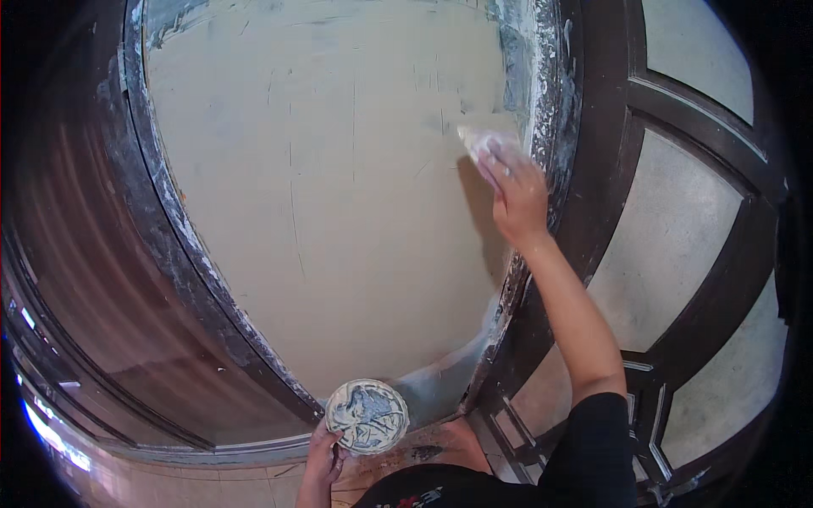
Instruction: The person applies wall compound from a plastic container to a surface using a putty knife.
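A large panel fills the middle, coated in smooth beige paste like putty, with thin dark scratch lines. Near its upper right edge, my right hand is closed around a pale, paste-smeared flat spreader and presses it against the coating. The far side of the spreader is hidden by the fingers. Low in front of my body, my left hand grips the left rim of a round shallow bowl. Beige paste lines the bowl, with a grey-blue bare patch in its middle.
A dark frame streaked with white borders the panel. On the right stands a dark wooden door with pale inset panes. To the left is a brown glossy surface. Pale floor tiles show at the bottom.
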Demonstrator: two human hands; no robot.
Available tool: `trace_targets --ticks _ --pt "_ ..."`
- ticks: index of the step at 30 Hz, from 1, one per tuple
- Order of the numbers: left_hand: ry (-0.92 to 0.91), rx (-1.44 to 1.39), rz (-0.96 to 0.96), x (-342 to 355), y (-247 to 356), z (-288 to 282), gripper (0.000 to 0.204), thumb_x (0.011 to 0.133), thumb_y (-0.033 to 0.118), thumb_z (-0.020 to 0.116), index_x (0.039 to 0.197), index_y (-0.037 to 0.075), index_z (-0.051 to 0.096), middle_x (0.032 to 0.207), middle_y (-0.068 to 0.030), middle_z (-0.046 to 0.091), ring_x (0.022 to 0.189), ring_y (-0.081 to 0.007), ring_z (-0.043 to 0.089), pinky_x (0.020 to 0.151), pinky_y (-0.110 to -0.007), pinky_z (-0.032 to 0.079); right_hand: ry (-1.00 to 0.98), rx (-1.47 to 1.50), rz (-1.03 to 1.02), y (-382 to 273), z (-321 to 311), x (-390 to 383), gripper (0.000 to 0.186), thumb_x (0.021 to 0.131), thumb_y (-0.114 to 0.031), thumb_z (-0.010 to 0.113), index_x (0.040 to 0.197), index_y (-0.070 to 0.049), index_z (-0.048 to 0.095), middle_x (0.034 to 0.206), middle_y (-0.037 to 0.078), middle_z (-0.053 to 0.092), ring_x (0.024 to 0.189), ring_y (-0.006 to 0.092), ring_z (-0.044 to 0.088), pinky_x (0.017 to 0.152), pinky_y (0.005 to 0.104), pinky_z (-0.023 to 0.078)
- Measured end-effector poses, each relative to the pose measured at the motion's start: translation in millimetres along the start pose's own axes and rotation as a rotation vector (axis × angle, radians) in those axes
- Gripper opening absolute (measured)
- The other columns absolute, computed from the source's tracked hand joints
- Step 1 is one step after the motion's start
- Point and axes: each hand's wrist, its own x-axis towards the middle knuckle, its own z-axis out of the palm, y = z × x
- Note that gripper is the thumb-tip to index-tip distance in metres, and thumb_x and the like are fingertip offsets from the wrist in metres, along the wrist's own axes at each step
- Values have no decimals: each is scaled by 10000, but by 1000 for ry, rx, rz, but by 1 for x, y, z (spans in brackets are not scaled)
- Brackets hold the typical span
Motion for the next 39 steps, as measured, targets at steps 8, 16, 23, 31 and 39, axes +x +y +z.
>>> trace_targets --ticks 8,16,23,31,39 --pt "5 -48 -33 2 -7 -8 467 889 -8 461 1355 28 457 1149 -124 632 884 -194 688 631 -308 620 89 -63 -106 -9 32 139 461 890 -109 526 1342 -196 561 1380 133 536 1249 380 496 1038 489 388" --pt "87 -62 -4 -6 -2 -15 531 855 -25 440 1385 -6 409 1198 -141 609 942 -207 683 692 -316 625 -368 -24 16 -85 47 -116 504 868 -162 557 1365 -233 519 1435 102 476 1297 360 452 1057 578 337" --pt "60 12 -16 0 -3 -13 507 828 24 475 1334 -4 447 1164 -156 622 964 -259 685 751 -373 628 -439 144 107 -95 24 -212 436 817 -169 634 1250 -211 628 1374 57 543 1260 313 505 1012 557 397" --pt "-47 -54 -45 5 -13 -9 499 857 -4 462 1355 -4 438 1133 -127 637 889 -204 694 647 -317 629 -81 -57 71 -3 13 5 466 855 -59 540 1295 -205 590 1419 118 502 1313 354 451 1085 543 332" --pt "99 -66 -31 -2 -24 9 544 817 50 484 1351 -29 416 1207 -172 601 994 -283 678 770 -396 627 -515 12 94 -69 63 -234 454 891 -171 516 1331 -277 541 1458 107 453 1365 336 388 1098 583 286"
